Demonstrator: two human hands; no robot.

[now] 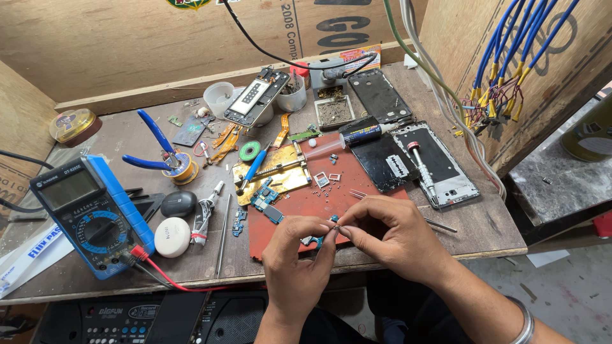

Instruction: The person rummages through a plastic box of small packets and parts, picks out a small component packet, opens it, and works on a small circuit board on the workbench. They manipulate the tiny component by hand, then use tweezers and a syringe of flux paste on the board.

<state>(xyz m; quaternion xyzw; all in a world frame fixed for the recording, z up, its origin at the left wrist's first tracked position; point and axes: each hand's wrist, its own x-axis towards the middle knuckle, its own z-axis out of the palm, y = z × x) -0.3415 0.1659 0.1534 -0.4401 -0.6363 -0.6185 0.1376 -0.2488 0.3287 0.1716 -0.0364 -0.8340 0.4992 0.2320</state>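
My left hand (298,258) and my right hand (389,232) meet at the front edge of a red work mat (357,172). Both pinch one tiny metal part (335,225) between thumb and fingertips. The part is too small to identify. Just under the fingers lies a small blue circuit board piece (313,241). On the mat further back lie a blue circuit board (262,199), small metal shields (322,181) and tiny screws. Tweezers (358,193) rest beside my right hand.
A blue multimeter (89,213) with red and black leads sits at the left. Blue pliers (153,150), solder wire, a screwdriver (421,169) on an open phone frame (440,162), other phone parts, white cups and hanging blue wires (510,57) crowd the wooden bench.
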